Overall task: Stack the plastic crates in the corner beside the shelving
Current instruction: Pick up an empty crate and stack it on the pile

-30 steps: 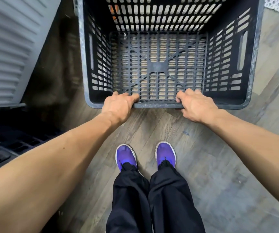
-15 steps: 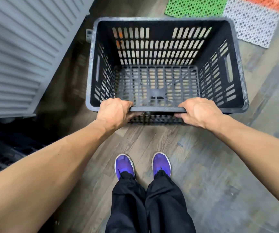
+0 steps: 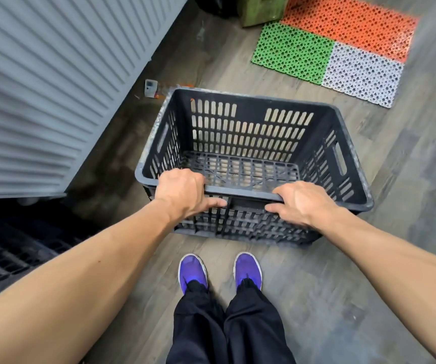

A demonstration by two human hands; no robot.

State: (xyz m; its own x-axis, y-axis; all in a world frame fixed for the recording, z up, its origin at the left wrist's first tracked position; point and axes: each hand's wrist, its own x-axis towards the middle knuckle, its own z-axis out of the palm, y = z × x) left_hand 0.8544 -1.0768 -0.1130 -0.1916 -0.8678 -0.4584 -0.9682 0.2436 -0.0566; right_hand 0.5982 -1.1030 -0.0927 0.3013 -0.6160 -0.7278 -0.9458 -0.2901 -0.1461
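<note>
A dark grey slotted plastic crate (image 3: pixel 248 132) sits on the wood-look floor in front of my feet, empty inside. My left hand (image 3: pixel 182 191) grips the left part of its near rim, thumb on the outer wall. My right hand (image 3: pixel 299 202) grips the right part of the same rim, fingers over the edge. Another dark crate-like grid (image 3: pixel 9 256) lies low at the left, partly hidden by my left forearm.
A grey ribbed cabinet (image 3: pixel 54 82) stands close on the left of the crate. Green, orange and white perforated floor mats (image 3: pixel 329 51) lie beyond it, with a green box (image 3: pixel 261 7) at the far edge. A small white object (image 3: pixel 150 88) sits by the cabinet base.
The crate now appears farther from me and lower in view, with more floor and the mats showing beyond it. Both hands keep hold of the near rim.
</note>
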